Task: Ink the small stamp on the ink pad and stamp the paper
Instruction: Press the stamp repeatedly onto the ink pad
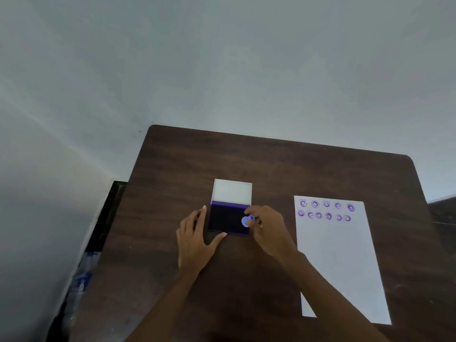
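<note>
A dark purple ink pad (225, 219) lies open near the middle of the brown table (271, 164), its white lid (232, 191) tipped up behind it. My left hand (196, 239) rests flat beside the pad, fingers along its left edge and thumb at its front edge. My right hand (269, 227) pinches a small round blue stamp (246, 221) at the pad's right side, over the ink surface. Whether the stamp touches the ink I cannot tell. To the right lies the white paper (340, 262), with two rows of several purple round smiley prints (325, 210) along its top.
A pale wall rises close behind the table's far edge. Left of the table, low on the floor, stand plastic bottles (81, 280). My right forearm crosses the paper's lower left corner. Bare table surface lies in front of the pad and behind it.
</note>
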Demonstrator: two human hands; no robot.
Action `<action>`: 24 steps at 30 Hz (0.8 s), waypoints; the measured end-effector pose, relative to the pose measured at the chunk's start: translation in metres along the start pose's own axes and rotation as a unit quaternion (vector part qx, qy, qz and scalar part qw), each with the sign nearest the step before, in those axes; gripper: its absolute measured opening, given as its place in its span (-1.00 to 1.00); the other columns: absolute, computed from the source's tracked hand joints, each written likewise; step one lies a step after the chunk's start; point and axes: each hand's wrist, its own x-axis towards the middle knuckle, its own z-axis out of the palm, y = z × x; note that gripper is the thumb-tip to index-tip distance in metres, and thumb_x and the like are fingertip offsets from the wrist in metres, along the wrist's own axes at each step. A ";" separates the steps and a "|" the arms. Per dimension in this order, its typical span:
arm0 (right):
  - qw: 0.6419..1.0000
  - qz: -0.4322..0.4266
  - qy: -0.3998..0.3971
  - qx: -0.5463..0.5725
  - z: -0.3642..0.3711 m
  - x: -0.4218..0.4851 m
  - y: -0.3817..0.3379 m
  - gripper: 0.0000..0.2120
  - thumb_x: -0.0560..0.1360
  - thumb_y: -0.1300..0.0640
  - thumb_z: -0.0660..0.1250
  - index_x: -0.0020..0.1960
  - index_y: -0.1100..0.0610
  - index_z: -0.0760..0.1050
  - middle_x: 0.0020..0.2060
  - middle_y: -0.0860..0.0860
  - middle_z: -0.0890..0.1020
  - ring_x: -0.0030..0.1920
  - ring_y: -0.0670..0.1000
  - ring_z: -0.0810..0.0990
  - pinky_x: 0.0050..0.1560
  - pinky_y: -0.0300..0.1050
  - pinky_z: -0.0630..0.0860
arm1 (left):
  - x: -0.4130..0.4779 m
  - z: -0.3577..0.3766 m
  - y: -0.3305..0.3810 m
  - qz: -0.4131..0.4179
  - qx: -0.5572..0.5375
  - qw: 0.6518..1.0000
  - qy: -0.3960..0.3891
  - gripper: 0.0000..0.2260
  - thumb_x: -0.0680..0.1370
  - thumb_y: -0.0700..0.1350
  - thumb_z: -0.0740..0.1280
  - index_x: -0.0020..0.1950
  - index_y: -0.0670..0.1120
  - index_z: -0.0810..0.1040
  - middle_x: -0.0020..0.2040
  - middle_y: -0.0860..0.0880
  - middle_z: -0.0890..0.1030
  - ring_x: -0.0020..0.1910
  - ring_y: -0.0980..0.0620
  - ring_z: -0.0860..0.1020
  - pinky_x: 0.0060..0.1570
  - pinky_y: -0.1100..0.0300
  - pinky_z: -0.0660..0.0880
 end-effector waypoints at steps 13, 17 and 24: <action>0.969 -0.100 -0.121 -0.188 0.032 0.033 -0.017 -0.68 0.40 0.21 0.45 0.11 0.09 0.47 0.13 0.04 0.55 0.08 0.05 0.54 0.06 -0.06 0.54 | 0.004 0.007 -0.012 0.036 0.054 0.998 -0.015 -0.32 0.46 0.42 0.20 0.45 0.03 0.41 0.41 -0.04 0.44 0.32 -0.05 0.39 0.18 0.00 0.40; 0.963 -0.147 -0.119 -0.192 0.034 0.031 -0.013 -0.69 0.42 0.23 0.43 0.14 0.12 0.48 0.16 0.07 0.57 0.15 0.07 0.52 0.12 -0.04 0.53 | 0.005 0.009 -0.013 0.038 0.048 0.998 -0.004 -0.33 0.47 0.40 0.20 0.43 0.03 0.43 0.40 -0.05 0.46 0.31 -0.06 0.42 0.16 -0.02 0.43; 0.932 -0.223 -0.173 -0.229 0.023 0.041 -0.009 -0.68 0.44 0.26 0.43 0.17 0.15 0.50 0.14 0.10 0.58 0.12 0.08 0.53 0.09 0.01 0.58 | 0.004 0.011 -0.010 0.054 0.046 0.997 0.006 -0.36 0.50 0.35 0.20 0.40 -0.06 0.49 0.38 -0.07 0.51 0.29 -0.07 0.48 0.19 0.03 0.40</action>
